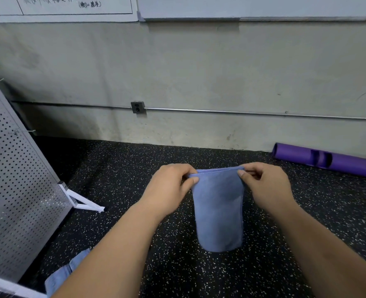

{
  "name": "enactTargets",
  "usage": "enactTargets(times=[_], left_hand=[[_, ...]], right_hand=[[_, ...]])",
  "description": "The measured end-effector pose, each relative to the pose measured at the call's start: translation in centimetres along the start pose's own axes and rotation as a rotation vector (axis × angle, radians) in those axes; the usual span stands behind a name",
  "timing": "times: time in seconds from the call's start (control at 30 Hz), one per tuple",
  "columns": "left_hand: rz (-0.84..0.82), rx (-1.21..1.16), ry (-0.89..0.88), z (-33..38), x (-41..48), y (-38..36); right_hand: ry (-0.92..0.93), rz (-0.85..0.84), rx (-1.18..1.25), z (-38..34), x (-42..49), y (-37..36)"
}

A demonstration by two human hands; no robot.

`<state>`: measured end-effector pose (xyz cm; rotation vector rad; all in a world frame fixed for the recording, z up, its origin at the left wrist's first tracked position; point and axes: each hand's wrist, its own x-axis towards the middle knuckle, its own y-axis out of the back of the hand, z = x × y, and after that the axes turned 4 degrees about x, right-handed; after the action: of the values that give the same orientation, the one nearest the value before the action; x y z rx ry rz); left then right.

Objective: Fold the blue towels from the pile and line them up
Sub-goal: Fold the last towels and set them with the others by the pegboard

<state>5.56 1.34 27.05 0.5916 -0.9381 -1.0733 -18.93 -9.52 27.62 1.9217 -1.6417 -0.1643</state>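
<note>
Over the speckled floor, we held a blue towel.
Our left grip and right grip each pinched one top corner.

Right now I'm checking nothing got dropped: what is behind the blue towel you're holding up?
Around the blue towel, pinched at its top corners by the left hand and right hand, only speckled floor shows. The patch directly behind it is covered.
</note>
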Motion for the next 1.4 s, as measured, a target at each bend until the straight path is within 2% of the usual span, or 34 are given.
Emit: enactTargets(times=[0.2,0.33,0.47,0.57,0.7,0.8,0.9,0.93,1.03,1.13,1.17,1.27,1.4], left_hand=[[0.003,-0.067,0.013,-0.2,-0.3,0.2],[0.033,-0.045,0.052,-0.1,-0.3,0.6],[0.001,-0.021,0.091,-0.3,-0.5,0.6],[-0.019,-0.024,0.084,-0.3,-0.4,0.5],[-0.06,0.007,0.071,-0.1,-0.4,0.5],[-0.064,-0.001,0.07,0.0,-0.5,0.3],[-0.008,0.03,0.059,0.0,-0.3,0.3],[-0.004,0.04,0.059,0.0,-0.2,0.3],[0.013,0.05,0.06,0.0,-0.2,0.3],[0.016,0.096,0.075,-0.2,-0.2,0.3],[0.009,0.097,0.079,-0.3,-0.2,0.3],[0.001,0.081,0.094,-0.4,-0.2,0.4],[0.019,0.065,0.113,-0.2,-0.2,0.5]], right_hand=[[-0.02,-0.062,-0.173,0.2,-0.3,-0.1],[0.07,0.046,-0.053,-0.3,-0.3,0.1],[0.034,-0.09,-0.15,0.0,-0.4,-0.1],[0.12,0.043,-0.061,-0.3,-0.2,0.1],[-0.003,-0.14,-0.156,0.1,-0.2,0.2],[0.083,0.02,-0.055,0.4,-0.1,0.4],[0.01,-0.135,-0.153,0.5,0.1,0.3],[-0.002,-0.139,-0.164,0.5,-0.1,0.1],[0.1,0.03,-0.065,0.1,-0.2,0.1],[0.034,-0.152,-0.187,-0.1,-0.2,-0.3],[0.002,-0.167,-0.186,0.2,-0.3,-0.4],[0.039,-0.012,-0.096,0.3,-0.1,-0.4],[0.028,-0.06,-0.164,0.4,0.2,-0.5]])
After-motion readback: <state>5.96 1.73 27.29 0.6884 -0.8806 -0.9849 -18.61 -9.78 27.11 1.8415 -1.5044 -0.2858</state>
